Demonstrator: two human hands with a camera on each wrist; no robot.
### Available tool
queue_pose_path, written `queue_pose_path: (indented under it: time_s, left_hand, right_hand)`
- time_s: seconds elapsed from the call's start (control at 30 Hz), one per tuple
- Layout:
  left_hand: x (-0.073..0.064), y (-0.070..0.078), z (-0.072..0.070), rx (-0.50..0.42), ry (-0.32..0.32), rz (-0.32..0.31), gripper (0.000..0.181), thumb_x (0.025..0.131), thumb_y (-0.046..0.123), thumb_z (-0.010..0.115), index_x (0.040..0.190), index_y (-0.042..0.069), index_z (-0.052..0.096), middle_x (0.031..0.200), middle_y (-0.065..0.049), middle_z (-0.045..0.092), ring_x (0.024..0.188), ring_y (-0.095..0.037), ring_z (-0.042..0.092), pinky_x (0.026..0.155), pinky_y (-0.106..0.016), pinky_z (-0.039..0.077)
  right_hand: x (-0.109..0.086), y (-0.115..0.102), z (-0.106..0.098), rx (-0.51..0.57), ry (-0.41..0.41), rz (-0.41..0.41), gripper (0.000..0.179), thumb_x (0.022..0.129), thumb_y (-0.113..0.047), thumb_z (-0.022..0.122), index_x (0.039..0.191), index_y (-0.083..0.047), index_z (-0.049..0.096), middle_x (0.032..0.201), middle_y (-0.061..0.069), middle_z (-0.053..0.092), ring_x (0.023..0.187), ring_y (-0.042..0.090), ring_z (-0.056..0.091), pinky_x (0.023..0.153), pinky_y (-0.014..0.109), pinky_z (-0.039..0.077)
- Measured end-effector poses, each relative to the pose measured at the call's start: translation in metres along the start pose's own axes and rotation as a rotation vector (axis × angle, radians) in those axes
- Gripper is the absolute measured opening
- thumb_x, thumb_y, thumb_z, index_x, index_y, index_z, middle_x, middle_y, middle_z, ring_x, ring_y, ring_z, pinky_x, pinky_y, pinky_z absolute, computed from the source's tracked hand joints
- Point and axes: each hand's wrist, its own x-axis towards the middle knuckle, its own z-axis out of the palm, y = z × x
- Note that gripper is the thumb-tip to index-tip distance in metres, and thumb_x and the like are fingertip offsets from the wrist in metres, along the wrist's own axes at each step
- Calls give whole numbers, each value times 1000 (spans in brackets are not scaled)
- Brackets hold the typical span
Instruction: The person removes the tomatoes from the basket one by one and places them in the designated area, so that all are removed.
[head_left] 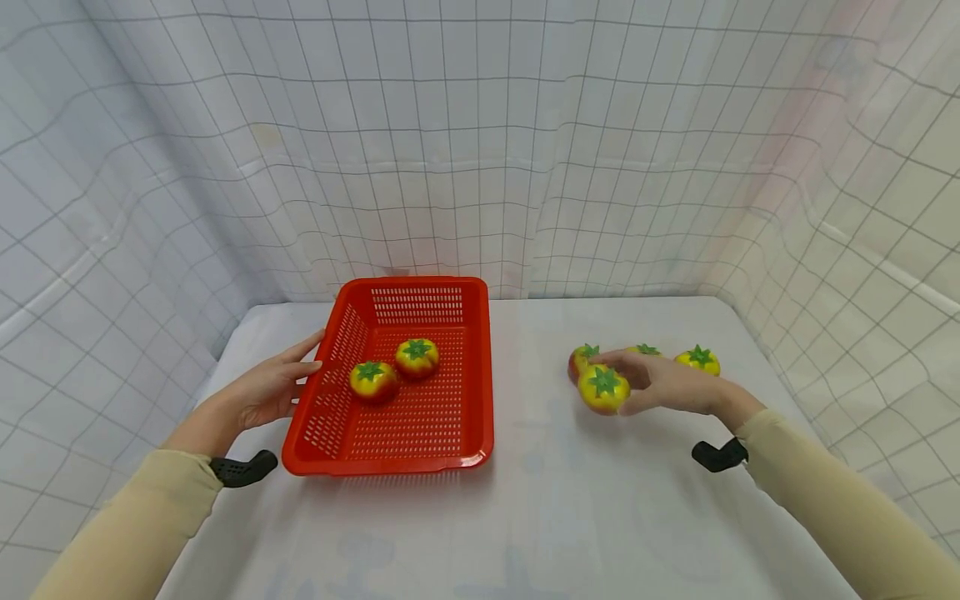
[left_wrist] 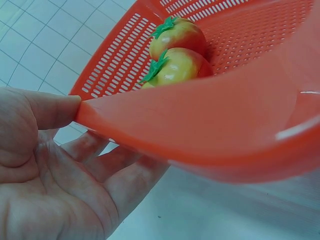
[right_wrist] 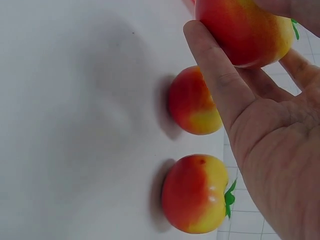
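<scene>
A red plastic basket (head_left: 427,429) with slotted walls stands left of the middle in the head view. Two yellow-and-red toy tomatoes with green leaf tops, a nearer one (head_left: 373,382) and a farther one (head_left: 417,357), lie inside it. My left hand (head_left: 270,390) grips the basket's left rim, its thumb on the edge and its fingers underneath, as the left wrist view shows. On the right, my right hand (head_left: 675,385) holds another toy tomato (right_wrist: 245,32) between thumb and fingers, above the table. Its leaf top faces up in the head view.
Around the right hand more toy tomatoes rest on the white table (head_left: 540,492): one behind the held one (head_left: 579,360), one partly hidden by the hand (head_left: 643,350), and one farther right (head_left: 698,362). A white grid-patterned curtain (head_left: 495,150) hangs behind and at both sides.
</scene>
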Motion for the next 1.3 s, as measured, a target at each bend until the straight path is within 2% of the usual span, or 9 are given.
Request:
queue_pose_path:
  time_s: [0.13,0.23,0.37,0.5,0.7,0.87,1.3]
  left_hand:
    - [0,-1,-1,-3,-2,1,71,112,28,42,164,35,-6,162,-22,21,115,-26,61,92,-44,57]
    - [-1,-1,-2,-10,1,0,71,112,28,42,164,36,-5,162,-21,22,114,-25,61,92,-44,57]
    - [0,-1,-3,-8,-2,5,71,112,29,42,164,35,-5,162,-21,23,114,-25,61,92,-45,57]
    - [0,-1,-2,-6,-3,7,71,112,29,42,164,35,-5,162,-21,22,115,-25,60,93,-45,56]
    - [0,0,-2,-15,-2,4,71,112,29,42,164,35,-5,164,-22,18,116,-26,60,94,-45,56]
    - [0,-1,-2,-14,-5,5,71,112,29,42,164,34,-6,165,-22,16,116,-26,61,94,-46,56]
    - [0,0,-2,-9,0,5,71,112,28,41,164,35,-6,164,-22,20,114,-25,62,93,-45,56]
  right_hand:
    - [-2,5,3,7,-18,33,72,87,-24,80,150,-37,46,158,-2,36,143,30,36,114,55,34]
    - [-3,9,6,19,-34,48,71,88,-23,79,149,-38,47,160,-4,34,145,36,33,114,60,32]
    - [-1,16,10,4,-46,48,70,87,-23,78,149,-36,49,159,-2,36,142,40,37,112,58,37]
    - [1,23,16,-5,-63,39,70,86,-24,79,150,-33,50,157,0,40,137,38,42,110,54,40]
    - [2,28,22,-59,-68,48,68,86,-29,79,148,-34,51,153,-2,44,135,31,43,110,57,38]
    - [1,33,25,-87,-69,70,69,86,-30,78,148,-36,50,156,2,41,138,36,42,111,60,38]
    - [4,42,27,-47,-83,51,72,86,-30,79,151,-34,48,156,2,41,140,33,38,113,63,34]
